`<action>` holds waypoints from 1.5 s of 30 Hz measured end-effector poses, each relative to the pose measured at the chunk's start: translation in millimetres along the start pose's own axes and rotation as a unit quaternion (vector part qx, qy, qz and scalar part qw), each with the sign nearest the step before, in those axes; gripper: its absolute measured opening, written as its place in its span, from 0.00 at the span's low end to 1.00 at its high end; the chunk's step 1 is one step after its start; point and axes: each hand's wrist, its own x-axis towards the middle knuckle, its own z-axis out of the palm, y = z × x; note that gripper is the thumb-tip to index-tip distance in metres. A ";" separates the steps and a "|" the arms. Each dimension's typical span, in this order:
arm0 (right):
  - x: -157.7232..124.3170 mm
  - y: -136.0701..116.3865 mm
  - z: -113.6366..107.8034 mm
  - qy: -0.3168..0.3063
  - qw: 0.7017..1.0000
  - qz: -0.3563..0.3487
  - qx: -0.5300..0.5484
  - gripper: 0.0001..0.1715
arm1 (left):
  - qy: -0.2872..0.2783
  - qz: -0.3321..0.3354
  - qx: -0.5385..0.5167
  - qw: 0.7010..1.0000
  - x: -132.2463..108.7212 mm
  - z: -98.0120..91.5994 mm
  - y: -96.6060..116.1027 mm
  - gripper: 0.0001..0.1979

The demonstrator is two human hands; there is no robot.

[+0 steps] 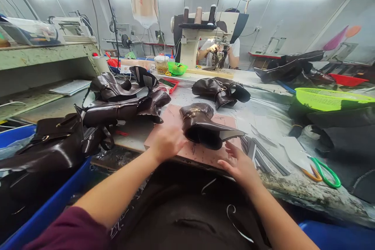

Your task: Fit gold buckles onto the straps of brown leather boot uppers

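A dark brown leather boot upper [202,125] with a gold buckle lies on a pinkish board [164,134], its wide opening facing me and a grey strip along its flap. At its left side is my left hand [168,142], smeared by motion, so its fingers cannot be read. My right hand [238,162] is open just right of the boot upper's opening, thumb and fingers apart with nothing between them. Whether its fingertips touch the edge is unclear. Behind the board rests another brown boot upper [221,90]. Grey strips [260,156] lie to the right of the board.
More brown boot uppers [117,111] are heaped on the left, some over a blue bin [79,183]. Green-handled scissors [326,172] and a yellow-green basket [319,99] are at right. Across the table, a person works at a sewing machine [190,50].
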 end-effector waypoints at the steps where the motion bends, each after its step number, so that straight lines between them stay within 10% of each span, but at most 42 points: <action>1: 3.1 -5.4 1.0 0.005 0.999 0.021 0.046 0.35 | 0.006 -0.056 -0.005 0.998 2.2 3.1 1.6 0.23; 9: 60.0 -55.8 16.5 0.005 0.956 0.175 0.236 0.08 | 0.011 -0.185 -0.015 0.983 70.3 -2.2 27.2 0.15; 19: 72.1 -82.3 -18.7 -0.021 0.995 0.088 -0.052 0.17 | -0.012 0.062 0.065 0.996 141.8 -87.8 62.8 0.12; 26: 84.2 -84.5 -59.1 -0.061 0.981 0.035 -0.180 0.15 | -0.067 0.161 0.106 0.979 150.6 -95.5 60.8 0.10; 31: 59.1 -83.6 -34.8 -0.086 0.973 0.007 -0.213 0.19 | -0.045 0.190 0.088 0.977 150.6 -88.9 47.6 0.11; 37: 41.2 -85.7 -7.6 -0.081 0.974 0.008 -0.213 0.21 | -0.040 0.089 0.055 0.994 124.5 -70.1 18.7 0.14; 45: 61.5 -101.8 -46.8 0.062 0.960 0.039 -0.272 0.28 | -0.023 -0.020 0.056 0.998 130.2 -93.0 23.1 0.14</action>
